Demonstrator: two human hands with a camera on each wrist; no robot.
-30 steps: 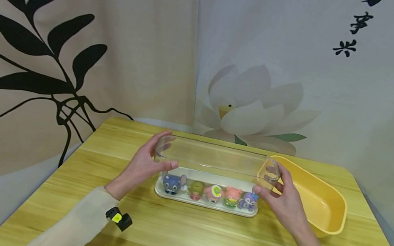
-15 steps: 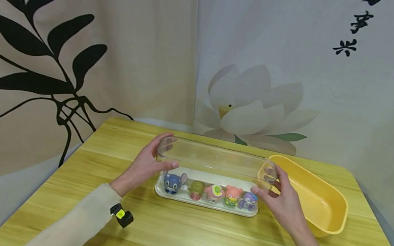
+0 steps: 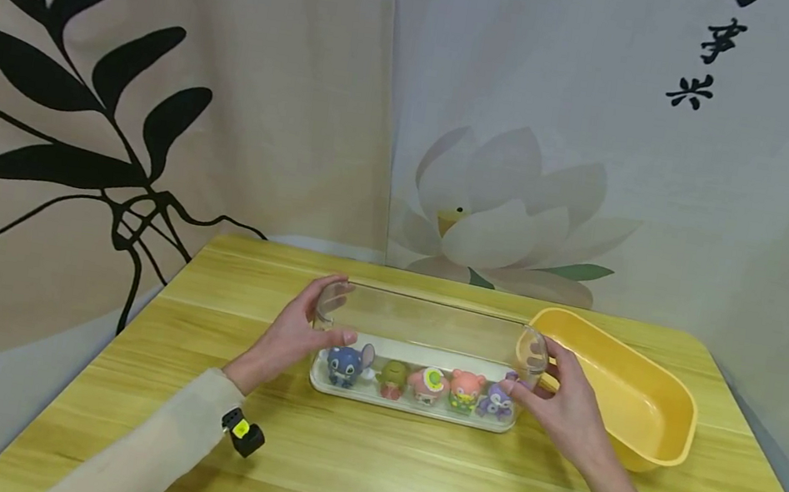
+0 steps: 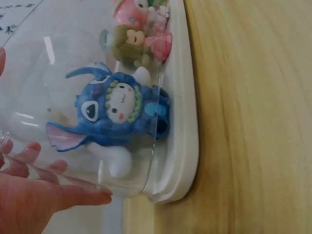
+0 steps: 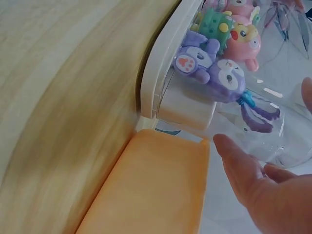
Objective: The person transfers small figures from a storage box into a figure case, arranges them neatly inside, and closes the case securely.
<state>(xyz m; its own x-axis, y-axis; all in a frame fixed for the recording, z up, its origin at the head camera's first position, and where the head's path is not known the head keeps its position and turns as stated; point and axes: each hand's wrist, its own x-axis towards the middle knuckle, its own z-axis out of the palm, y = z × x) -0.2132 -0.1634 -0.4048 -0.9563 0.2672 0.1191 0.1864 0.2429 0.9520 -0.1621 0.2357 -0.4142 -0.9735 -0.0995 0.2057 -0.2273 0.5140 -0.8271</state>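
Note:
Both hands hold a long clear plastic cover [image 3: 429, 322] by its ends, thumbs in front and fingers behind. My left hand [image 3: 286, 340] grips its left end, my right hand [image 3: 569, 401] its right end. Beneath lies a white base [image 3: 409, 409] with several small figurines in a row. A blue big-eared figurine [image 4: 117, 105] stands at the left end, a purple one [image 5: 224, 80] at the right. In the left wrist view, the cover surrounds the blue figurine, its lower edge crossing near the feet. Whether the cover touches the base, I cannot tell.
A yellow plastic tub [image 3: 645, 399] stands on the wooden table [image 3: 362, 477] to the right, close behind my right hand. A printed curtain [image 3: 294, 97] hangs behind the table's back edge.
The clear cover has come down slightly toward the base, with both hands lowering along with it. The figurines, base and yellow tub stay where they were.

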